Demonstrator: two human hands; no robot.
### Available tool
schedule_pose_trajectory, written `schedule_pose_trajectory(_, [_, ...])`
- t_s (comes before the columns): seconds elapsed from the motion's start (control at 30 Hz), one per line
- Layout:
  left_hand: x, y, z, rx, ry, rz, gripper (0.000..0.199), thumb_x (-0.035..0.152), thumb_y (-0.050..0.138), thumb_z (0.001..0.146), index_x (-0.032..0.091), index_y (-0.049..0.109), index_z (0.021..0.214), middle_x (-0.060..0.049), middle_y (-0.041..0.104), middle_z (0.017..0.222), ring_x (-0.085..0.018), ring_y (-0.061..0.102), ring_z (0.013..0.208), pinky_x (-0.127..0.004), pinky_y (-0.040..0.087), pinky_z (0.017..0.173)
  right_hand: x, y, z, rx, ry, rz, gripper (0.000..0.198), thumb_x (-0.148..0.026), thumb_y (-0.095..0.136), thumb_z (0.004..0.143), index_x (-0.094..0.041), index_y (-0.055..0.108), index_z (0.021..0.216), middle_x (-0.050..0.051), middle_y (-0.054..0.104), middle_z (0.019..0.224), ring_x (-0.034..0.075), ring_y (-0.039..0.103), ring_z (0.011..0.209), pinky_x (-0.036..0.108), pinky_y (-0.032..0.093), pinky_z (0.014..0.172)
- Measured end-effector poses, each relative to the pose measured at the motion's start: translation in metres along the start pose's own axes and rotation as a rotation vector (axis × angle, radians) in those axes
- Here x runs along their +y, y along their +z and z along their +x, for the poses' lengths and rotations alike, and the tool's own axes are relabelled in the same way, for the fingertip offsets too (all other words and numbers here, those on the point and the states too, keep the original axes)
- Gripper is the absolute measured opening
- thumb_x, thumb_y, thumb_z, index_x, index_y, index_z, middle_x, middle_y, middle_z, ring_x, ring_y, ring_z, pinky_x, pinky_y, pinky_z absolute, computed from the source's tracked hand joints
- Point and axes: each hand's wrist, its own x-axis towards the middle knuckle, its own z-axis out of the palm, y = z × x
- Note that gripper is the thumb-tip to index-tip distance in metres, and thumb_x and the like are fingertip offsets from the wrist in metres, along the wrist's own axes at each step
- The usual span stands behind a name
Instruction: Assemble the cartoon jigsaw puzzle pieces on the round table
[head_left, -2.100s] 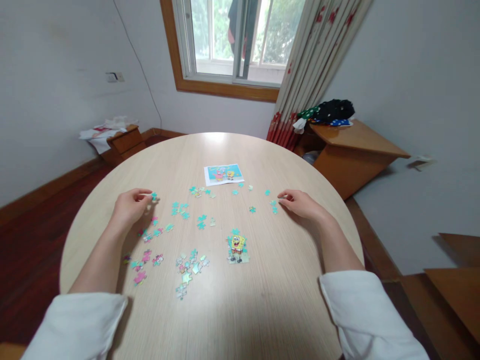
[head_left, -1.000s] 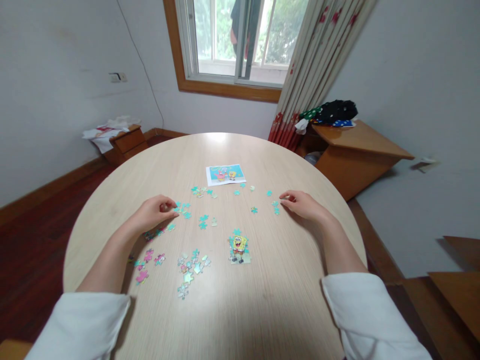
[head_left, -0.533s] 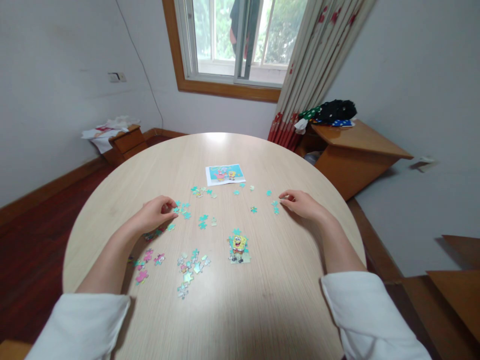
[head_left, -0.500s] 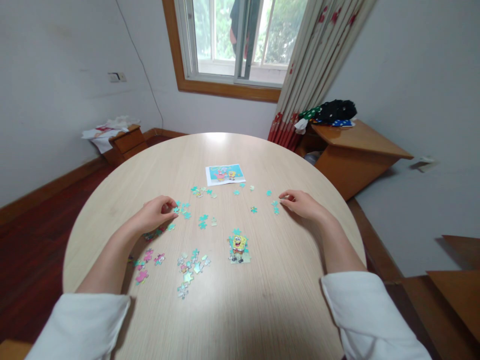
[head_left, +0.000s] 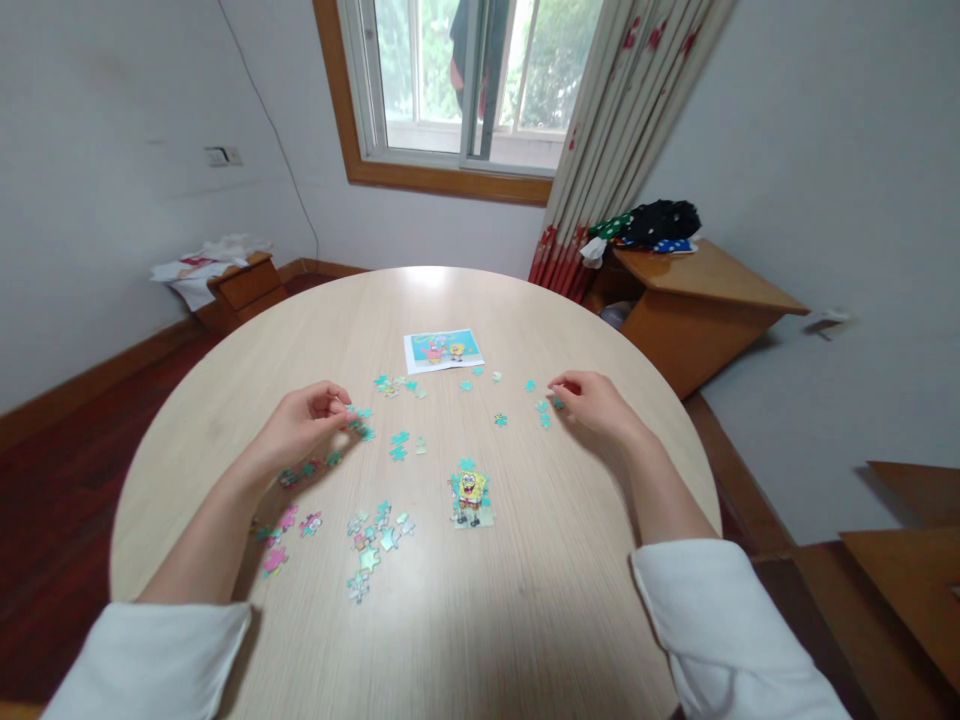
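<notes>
My left hand (head_left: 304,418) is over the left side of the table. Its thumb and curled fingers close at the edge of a small cluster of teal puzzle pieces (head_left: 365,432), on a piece partly hidden by the fingertips. At the right, my right hand (head_left: 592,400) has thumb and forefinger drawn together beside some teal pieces (head_left: 544,413). One teal piece (head_left: 558,403) shows just under its thumb; what the fingertips pinch, if anything, is too small to tell. Nearer me lies a joined section with a yellow cartoon figure (head_left: 471,495).
A printed picture sheet (head_left: 444,350) lies toward the far side of the round table (head_left: 525,620). Pink pieces (head_left: 275,560) and a pale mixed group (head_left: 369,557) lie front left. Behind stand a wooden cabinet (head_left: 697,300) with cloths and a curtain (head_left: 600,130).
The view has shifted slightly. My right hand has moved a little left and away from me, uncovering a teal piece under its thumb. The left fingers have drawn closer together at their cluster.
</notes>
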Motion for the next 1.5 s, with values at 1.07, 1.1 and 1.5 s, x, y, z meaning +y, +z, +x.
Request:
schedule_pose_trajectory(1.07, [0.020,0.082,-0.025,-0.426,-0.010,-0.397,0.030,0.038,0.072,0.069,0.020,0.049,0.075,-0.004,0.068,0.069,-0.016,0.065,0.069,-0.032,0.048,0.070,-0.086,0.065,-0.046,-0.461,-0.290,0.565,0.015,-0.019,0.062,0.079,-0.016,0.073,0.088,0.005,0.069,0.082,0.012,0.056,0.071,0.025,0.043,0.065])
schedule_pose_trajectory(1.1, [0.020,0.081,-0.025,-0.411,-0.014,-0.373,0.028,0.037,0.072,0.070,0.020,0.049,0.075,-0.003,0.067,0.068,-0.015,0.063,0.066,-0.031,0.047,0.067,-0.081,0.062,-0.042,-0.465,-0.278,0.539,0.015,-0.019,0.062,0.079,-0.016,0.073,0.088,0.005,0.068,0.080,0.012,0.056,0.070,0.025,0.042,0.064])
schedule_pose_trajectory(1.5, [0.029,0.062,-0.034,-0.890,-0.170,-0.510,0.039,0.045,0.066,0.076,0.021,0.045,0.099,-0.013,0.067,0.114,-0.007,0.057,0.051,-0.025,0.040,0.052,-0.066,0.050,-0.030,-0.648,-0.148,0.503,0.009,-0.017,0.064,0.071,-0.012,0.071,0.074,0.003,0.067,0.066,0.011,0.056,0.061,0.025,0.042,0.062])
